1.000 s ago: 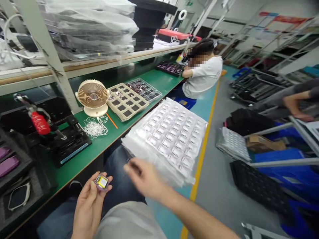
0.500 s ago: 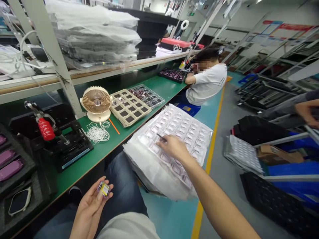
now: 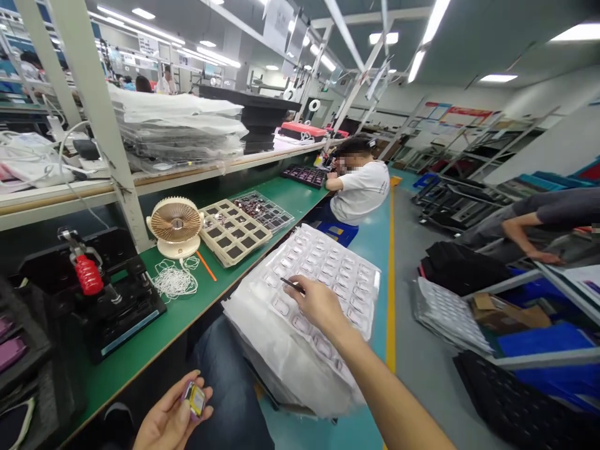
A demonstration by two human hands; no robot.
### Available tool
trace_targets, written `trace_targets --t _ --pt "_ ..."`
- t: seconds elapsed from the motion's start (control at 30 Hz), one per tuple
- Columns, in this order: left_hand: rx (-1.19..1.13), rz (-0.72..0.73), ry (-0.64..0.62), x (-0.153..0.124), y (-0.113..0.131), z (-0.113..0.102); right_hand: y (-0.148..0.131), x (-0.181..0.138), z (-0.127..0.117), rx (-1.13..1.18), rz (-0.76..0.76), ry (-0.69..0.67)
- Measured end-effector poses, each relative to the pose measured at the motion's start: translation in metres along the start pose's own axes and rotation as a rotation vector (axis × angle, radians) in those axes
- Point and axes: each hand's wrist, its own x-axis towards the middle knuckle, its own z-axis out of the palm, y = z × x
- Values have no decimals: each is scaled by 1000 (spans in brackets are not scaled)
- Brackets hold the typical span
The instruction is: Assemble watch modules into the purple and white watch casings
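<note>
My left hand [image 3: 171,419] is low in the view, fingers closed round a small purple part with a yellow face [image 3: 195,399]. My right hand [image 3: 316,303] reaches out over a stack of clear blister trays [image 3: 328,262] and pinches thin dark tweezers [image 3: 292,285], whose tip points at one of the tray's pockets. The pockets hold small parts. The stack rests beside my knees, off the bench's edge.
On the green bench [image 3: 187,312]: a small beige fan [image 3: 175,226], a tangle of white cord [image 3: 173,279], a beige compartment tray [image 3: 234,230], a black press jig with a red handle [image 3: 100,294]. A person in white [image 3: 359,187] sits further along. Another person's arm [image 3: 529,234] leans on a rack at right.
The head camera has tilted up, so everything sits lower. My right hand went from near my lap out to the blister trays and stays there with the tweezers. My left hand sank lower.
</note>
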Motion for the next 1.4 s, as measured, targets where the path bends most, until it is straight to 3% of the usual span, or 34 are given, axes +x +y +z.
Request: trace_targets --t 0.1,0.2,0.37,0.47,0.57,0.8,0.83,0.9,1.0,1.07,1.17,1.4 --pt "57 89 -91 -13 5 24 -38 -39 24 247 -130 -34" --pt "85 102 -158 -19 13 43 -82 -80 63 701 -238 -191" --pt "81 99 -140 -23 26 36 -122 -111 105 1067 -142 -384" --pt "40 108 -154 -26 29 21 -127 -114 111 1207 -99 -491" --pt "10 114 -161 -28 32 9 -128 -115 108 1353 12 -749" --pt "37 132 -262 -34 43 0 -138 -114 100 1534 99 -1114" --pt "44 137 -267 -35 45 -1 -140 -115 99 1531 87 -1095" --pt "59 173 -249 -39 48 -3 -143 -118 96 1499 -30 -913" --pt "105 316 -138 -44 51 -7 -148 -126 88 1339 -396 -533" --pt "139 398 -62 -47 53 -9 -153 -131 84 1223 -616 -382" --pt "166 434 -27 -51 55 -10 -160 -135 82 1172 -781 -271" --pt "183 419 -19 -55 55 -11 -166 -133 93 1163 -865 -231"
